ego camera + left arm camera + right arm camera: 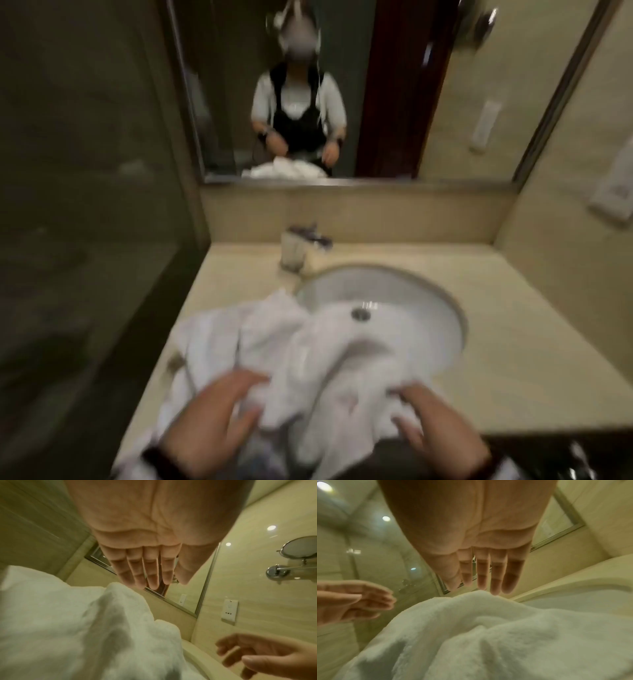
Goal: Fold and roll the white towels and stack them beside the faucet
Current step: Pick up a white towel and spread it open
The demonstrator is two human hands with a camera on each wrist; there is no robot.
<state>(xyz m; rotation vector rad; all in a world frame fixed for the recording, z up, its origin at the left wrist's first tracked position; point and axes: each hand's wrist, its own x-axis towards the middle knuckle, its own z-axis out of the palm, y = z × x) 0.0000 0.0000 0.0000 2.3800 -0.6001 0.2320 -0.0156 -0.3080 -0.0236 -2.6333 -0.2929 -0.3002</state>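
A crumpled heap of white towels (274,342) lies on the counter's front left and spills over into the sink (411,294). The chrome faucet (294,250) stands behind it at the basin's back left. My left hand (222,407) hovers over the heap's near left part with fingers spread and straight, holding nothing; the left wrist view shows its flat palm (147,566) above the towel (68,628). My right hand (424,411) is at the near right part, fingers straight (488,572), tips just at a towel fold (488,635). The frames are blurred.
The beige counter (513,342) runs to the right of the basin up to a side wall. A mirror (342,102) hangs behind the counter, and a glass partition (85,171) closes the left side. A wall socket (229,609) and a round mirror on an arm (302,547) are on the right wall.
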